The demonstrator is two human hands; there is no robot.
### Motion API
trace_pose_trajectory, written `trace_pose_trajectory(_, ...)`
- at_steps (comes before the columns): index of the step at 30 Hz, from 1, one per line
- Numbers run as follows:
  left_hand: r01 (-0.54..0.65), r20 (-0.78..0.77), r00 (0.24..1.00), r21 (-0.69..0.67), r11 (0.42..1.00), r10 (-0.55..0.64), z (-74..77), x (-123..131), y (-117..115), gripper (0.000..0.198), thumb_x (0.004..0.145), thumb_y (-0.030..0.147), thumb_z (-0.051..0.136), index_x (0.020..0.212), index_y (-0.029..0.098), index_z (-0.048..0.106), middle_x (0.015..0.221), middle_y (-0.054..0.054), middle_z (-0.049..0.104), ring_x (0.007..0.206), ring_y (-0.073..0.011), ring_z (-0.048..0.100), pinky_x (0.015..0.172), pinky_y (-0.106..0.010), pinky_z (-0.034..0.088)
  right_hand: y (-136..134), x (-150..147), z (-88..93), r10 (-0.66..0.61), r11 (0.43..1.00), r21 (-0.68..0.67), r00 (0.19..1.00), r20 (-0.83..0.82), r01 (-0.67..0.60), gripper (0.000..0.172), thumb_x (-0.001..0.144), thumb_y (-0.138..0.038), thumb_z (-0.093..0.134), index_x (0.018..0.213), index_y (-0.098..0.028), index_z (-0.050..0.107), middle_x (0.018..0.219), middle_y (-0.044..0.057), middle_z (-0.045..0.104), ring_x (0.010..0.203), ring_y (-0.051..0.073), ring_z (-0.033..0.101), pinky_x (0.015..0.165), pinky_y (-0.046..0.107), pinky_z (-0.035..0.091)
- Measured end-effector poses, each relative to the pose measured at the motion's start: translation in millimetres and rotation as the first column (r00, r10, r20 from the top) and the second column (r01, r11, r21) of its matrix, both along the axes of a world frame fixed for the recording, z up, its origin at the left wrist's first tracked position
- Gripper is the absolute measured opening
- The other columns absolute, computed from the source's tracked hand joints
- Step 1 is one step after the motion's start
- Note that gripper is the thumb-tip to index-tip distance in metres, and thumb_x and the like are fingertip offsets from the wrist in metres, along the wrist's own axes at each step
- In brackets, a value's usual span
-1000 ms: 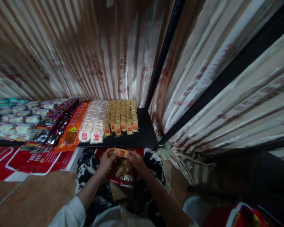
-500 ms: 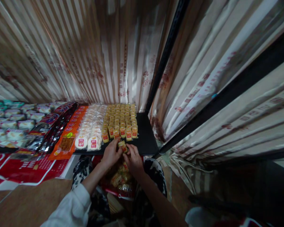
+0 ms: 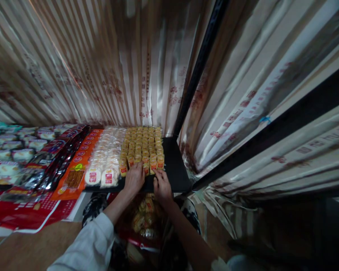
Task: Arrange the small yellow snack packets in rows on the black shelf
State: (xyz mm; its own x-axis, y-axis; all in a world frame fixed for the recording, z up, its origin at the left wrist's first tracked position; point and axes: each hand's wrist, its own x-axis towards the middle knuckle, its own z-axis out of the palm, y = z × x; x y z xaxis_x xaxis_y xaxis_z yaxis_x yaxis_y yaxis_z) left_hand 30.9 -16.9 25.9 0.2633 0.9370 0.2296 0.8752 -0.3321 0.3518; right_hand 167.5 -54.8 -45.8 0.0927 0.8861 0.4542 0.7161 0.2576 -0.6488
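Small yellow wrapped snack packs point(image 3: 142, 145) with red labels stand in tight rows on a black shelf point(image 3: 177, 165). My left hand point(image 3: 135, 177) reaches over the front row, its fingers curled together against the packs; what they hold, if anything, is hidden. To its right, my right hand point(image 3: 162, 186) touches the lower front of a pack with its fingertips, thumb a little apart. Below the shelf edge, between my knees, a red bag point(image 3: 130, 234) holds more loose yellow packs point(image 3: 147, 214).
Left of the rows lie white round wrapped crackers point(image 3: 109, 176), an orange packet point(image 3: 73, 177), dark shiny packets point(image 3: 59, 158) and white wrapped packs point(image 3: 22, 154). A black metal post point(image 3: 197, 71) rises at the right, before striped curtains point(image 3: 155, 75). Red printed sheeting point(image 3: 22, 212) hangs at the front left.
Both hands have moved forward from the shelf edge to the front row. The yellow pack they held between them no longer shows apart from the rows. The view has shifted slightly.
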Motion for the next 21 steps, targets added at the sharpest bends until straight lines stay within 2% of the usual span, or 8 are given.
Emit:
trace_pose_trajectory(5,-0.032,-0.045,0.999,-0.09,0.995,0.029,4.9,11.5,0.4,0.034,0.087,0.016,0.034,0.119,0.013,0.046,0.104,-0.011,0.061,0.092,-0.0188,0.061,0.079,-0.03,0.047,4.6,6.9,-11.4,-0.017,1.0,0.012,0.999,0.031,0.016,0.049,0.079,-0.009,0.034,0.123,-0.02,0.051,0.105,0.01,0.052,0.095,0.017,0.054,0.086,0.03,0.048)
trace_pose_trajectory(8,-0.046,-0.055,0.998,-0.114,0.992,0.04,3.0,15.8,1.1,0.036,0.088,0.015,0.032,0.121,0.015,0.043,0.107,-0.011,0.06,0.09,-0.0175,0.061,0.076,-0.027,0.048,4.0,6.3,-13.5,-0.034,0.999,0.014,0.998,0.045,0.033,0.05,0.078,-0.008,0.034,0.124,-0.019,0.051,0.105,0.01,0.052,0.096,0.017,0.054,0.086,0.03,0.048)
trace_pose_trajectory(12,-0.091,-0.107,0.991,-0.04,0.995,0.087,-6.5,17.2,4.8,0.035,0.087,0.015,0.032,0.121,0.015,0.043,0.115,-0.014,0.053,0.085,-0.0173,0.062,0.069,-0.026,0.049,3.1,4.5,-11.4,-0.042,0.999,0.003,0.998,0.056,0.042,0.05,0.078,-0.008,0.034,0.124,-0.018,0.051,0.105,0.011,0.052,0.094,0.017,0.054,0.085,0.03,0.048)
trace_pose_trajectory(15,-0.078,-0.121,0.989,0.033,0.996,0.082,-13.4,16.3,9.3,0.035,0.087,0.014,0.032,0.119,0.015,0.044,0.116,-0.014,0.05,0.081,-0.0167,0.062,0.064,-0.026,0.049,2.3,3.6,-9.8,-0.057,0.998,0.004,0.996,0.063,0.057,0.049,0.079,-0.007,0.033,0.123,-0.017,0.052,0.104,0.011,0.052,0.093,0.017,0.055,0.083,0.03,0.048)
trace_pose_trajectory(21,-0.064,-0.018,0.998,0.101,0.993,0.066,-21.9,16.5,12.2,0.038,0.086,0.013,0.034,0.123,0.016,0.04,0.115,-0.015,0.047,0.085,-0.0182,0.062,0.067,-0.028,0.051,1.9,2.6,-8.1,-0.063,0.998,0.0,0.995,0.08,0.063,0.05,0.078,-0.006,0.033,0.123,-0.016,0.052,0.103,0.011,0.053,0.093,0.017,0.055,0.083,0.029,0.049)
